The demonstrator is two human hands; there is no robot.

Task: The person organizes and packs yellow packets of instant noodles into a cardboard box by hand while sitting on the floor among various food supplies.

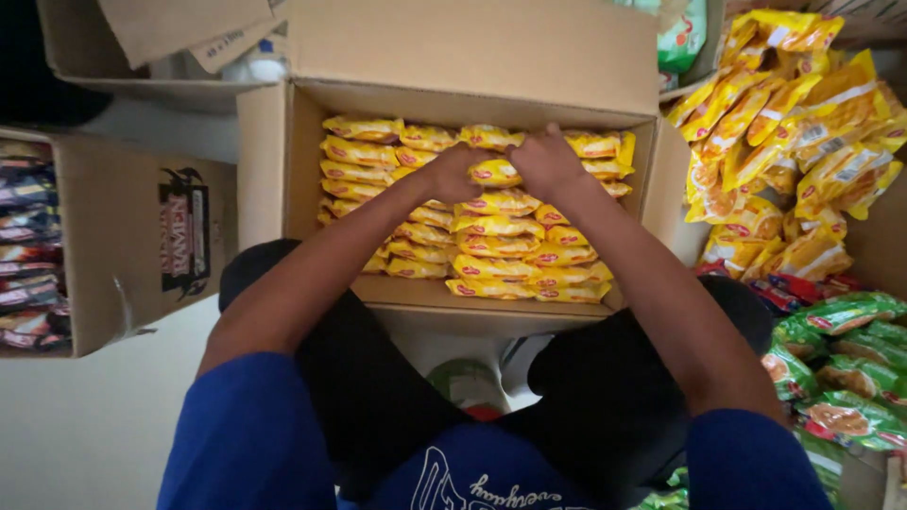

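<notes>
Warm, even indoor light, soft shadows, edges bowed, perhaps slightly blurred.

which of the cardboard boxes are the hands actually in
The open middle box, filled with rows of yellow packets: both the left hand and right hand press on its top packets. The side boxes are untouched.

One camera only, worn on the person's head, looking steeply down over the chest and knees. It sits close: the blue short sleeves fill the near edge, and both forearms run away from the lens toward the middle of the frame. The open brown cardboard box [472, 57] of yellow flat packets [515, 250] lies centred, straight ahead, its far flap near the top edge. At the left edge a second brown cardboard carton [142, 246] is cut off; at the right, a loose heap of yellow packets [784, 142] and green packets [841, 359] runs out of frame. No second view shares this scene.
</notes>
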